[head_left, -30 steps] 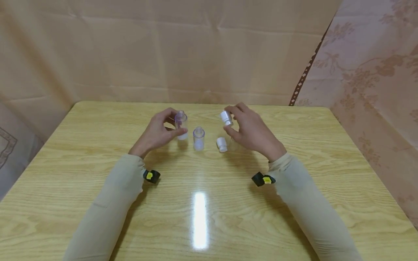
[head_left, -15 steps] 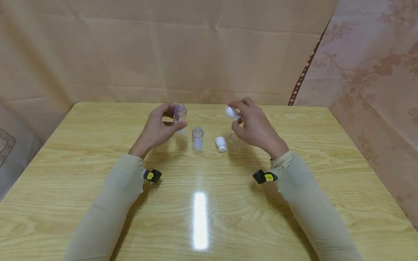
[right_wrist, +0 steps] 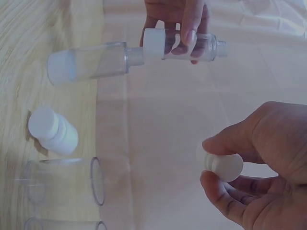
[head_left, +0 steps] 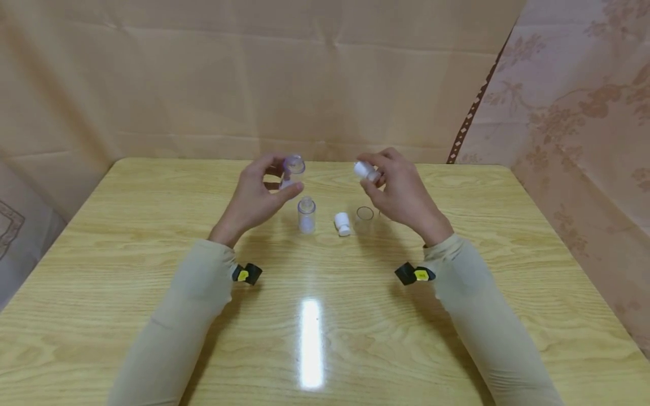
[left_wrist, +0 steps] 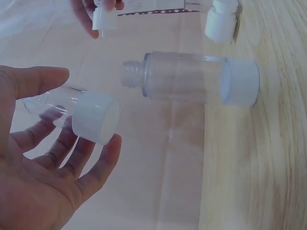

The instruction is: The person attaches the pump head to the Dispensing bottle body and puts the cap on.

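Observation:
My left hand [head_left: 254, 192] holds a clear bottle [left_wrist: 96, 115] with a white base and a bare threaded neck. The bottle is raised above the table and tilted, its neck away from the other bottle. Thumb and fingers of my right hand [head_left: 401, 183] pinch a small white pump top [head_left: 364, 170], tipped on its side in the air. Between the hands, a second clear bottle [head_left: 307, 217] stands upright on the table, its threaded neck uncovered. Right of it stands another white pump top [head_left: 342, 224], wide end up.
Beside the standing pump top is a clear cylindrical cap [right_wrist: 62, 182], open end up. A second clear cap [right_wrist: 62, 225] shows partly at the lower edge of the right wrist view. Behind the wood-grain table [head_left: 355, 327] hangs a beige cloth [head_left: 304, 84].
My left hand has lifted its bottle, shifted slightly right and tilted it. My right hand has moved up and right with its pump top, uncovering a clear cap. Things on the table have stayed put.

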`<state>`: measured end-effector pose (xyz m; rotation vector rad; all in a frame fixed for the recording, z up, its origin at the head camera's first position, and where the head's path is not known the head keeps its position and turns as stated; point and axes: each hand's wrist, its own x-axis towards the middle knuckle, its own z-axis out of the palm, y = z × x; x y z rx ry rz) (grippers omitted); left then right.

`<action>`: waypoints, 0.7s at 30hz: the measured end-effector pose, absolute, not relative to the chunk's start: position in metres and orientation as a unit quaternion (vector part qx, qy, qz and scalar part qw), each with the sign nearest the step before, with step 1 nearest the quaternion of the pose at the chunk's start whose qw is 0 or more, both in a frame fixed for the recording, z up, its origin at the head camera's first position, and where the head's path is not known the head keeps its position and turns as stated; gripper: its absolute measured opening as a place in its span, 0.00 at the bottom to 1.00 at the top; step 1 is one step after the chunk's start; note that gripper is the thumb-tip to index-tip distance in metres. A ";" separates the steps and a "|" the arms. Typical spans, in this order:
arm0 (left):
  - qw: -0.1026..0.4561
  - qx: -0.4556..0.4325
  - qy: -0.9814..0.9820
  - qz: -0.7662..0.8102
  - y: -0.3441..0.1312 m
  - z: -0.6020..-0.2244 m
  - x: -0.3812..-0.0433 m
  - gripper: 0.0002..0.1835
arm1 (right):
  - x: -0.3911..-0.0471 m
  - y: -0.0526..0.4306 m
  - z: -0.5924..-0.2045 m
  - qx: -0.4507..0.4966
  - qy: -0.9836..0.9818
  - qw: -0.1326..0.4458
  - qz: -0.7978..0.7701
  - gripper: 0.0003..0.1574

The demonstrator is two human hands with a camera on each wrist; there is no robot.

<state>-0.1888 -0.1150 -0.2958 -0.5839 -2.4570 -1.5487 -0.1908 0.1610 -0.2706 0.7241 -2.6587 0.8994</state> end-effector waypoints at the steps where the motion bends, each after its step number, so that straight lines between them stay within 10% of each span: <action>1: 0.091 -0.199 -0.826 -0.519 -0.114 -0.295 -0.188 0.23 | -0.190 0.161 -0.270 0.248 -0.910 0.122 0.308 0.26; 21: 0.111 -0.205 -0.823 -0.518 -0.106 -0.286 -0.179 0.24 | -0.185 0.159 -0.253 0.259 -0.893 0.128 0.345 0.21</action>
